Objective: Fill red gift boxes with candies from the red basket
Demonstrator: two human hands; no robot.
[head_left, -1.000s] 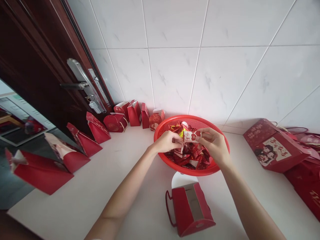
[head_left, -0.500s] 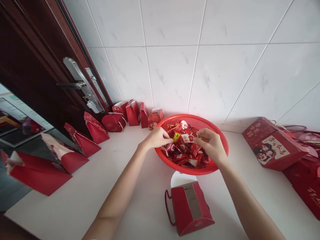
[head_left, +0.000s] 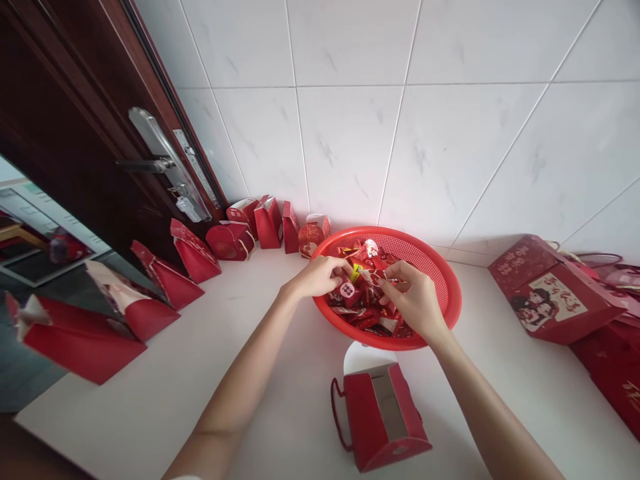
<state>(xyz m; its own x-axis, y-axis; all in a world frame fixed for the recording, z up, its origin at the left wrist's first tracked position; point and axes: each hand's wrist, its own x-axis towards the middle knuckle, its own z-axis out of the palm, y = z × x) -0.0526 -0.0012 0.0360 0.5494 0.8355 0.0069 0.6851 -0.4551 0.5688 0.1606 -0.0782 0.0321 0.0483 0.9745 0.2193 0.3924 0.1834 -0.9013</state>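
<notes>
A red plastic colander [head_left: 445, 280] holds a heap of wrapped candies, mostly red. My right hand [head_left: 415, 300] pinches a red-and-white wrapped candy [head_left: 373, 277] over the heap, thumb and forefinger closed on its end. At the colander's left side, the fingers of my left hand [head_left: 319, 275] are closed on a red candy with a round white emblem [head_left: 347, 290]; the fingertips partly cover it. A yellow wrapper shows between the two hands. In front of the colander lies a red gift box [head_left: 367, 420], its top open and its cord handle to the left.
Several red paper boxes [head_left: 270, 223] stand along the wall and the table's left edge [head_left: 90, 347]. A large printed red box [head_left: 550, 293] and red bags [head_left: 615, 373] are at the right. A dark door [head_left: 75, 100] with a metal handle stands at the left.
My right hand has shifted slightly left with its candy, tilting it. My left fingers have lifted a little, and the emblem candy shows more fully. The view has shifted slightly.
</notes>
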